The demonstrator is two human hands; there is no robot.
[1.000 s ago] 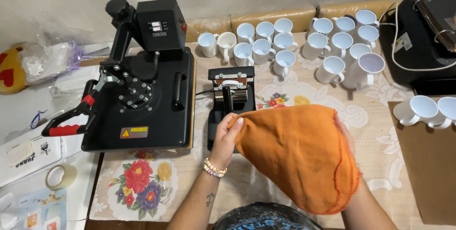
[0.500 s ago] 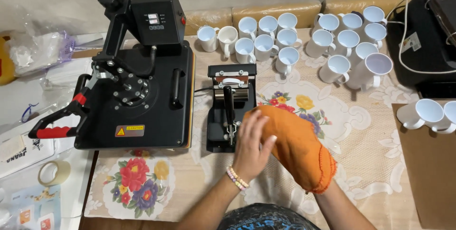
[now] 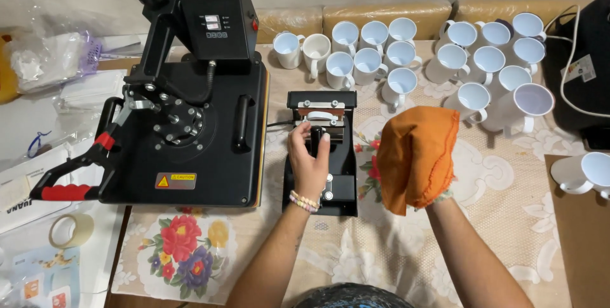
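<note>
Head view. The counter (image 3: pixel 521 219) carries a cream lace cloth over a floral-printed cover, set against a pale wall with tan cushions along the back edge. A cluster of white mugs (image 3: pixel 445 66) stands upright at the rear right, open mouths up, all showing bare white interiors; another white mug (image 3: pixel 588 171) sits at the far right. A large black flat heat press (image 3: pixel 184 130) with a red-handled lever occupies the left. A tape roll (image 3: pixel 70 228) lies at lower left. At centre, the small black mug press (image 3: pixel 321 149): the left hand (image 3: pixel 309 158) has its grip closed around the upright lever. The right hand (image 3: pixel 416 158), held just right of the mug press, is wholly wrapped in an orange cloth (image 3: pixel 413 149); its grip cannot be told.
</note>
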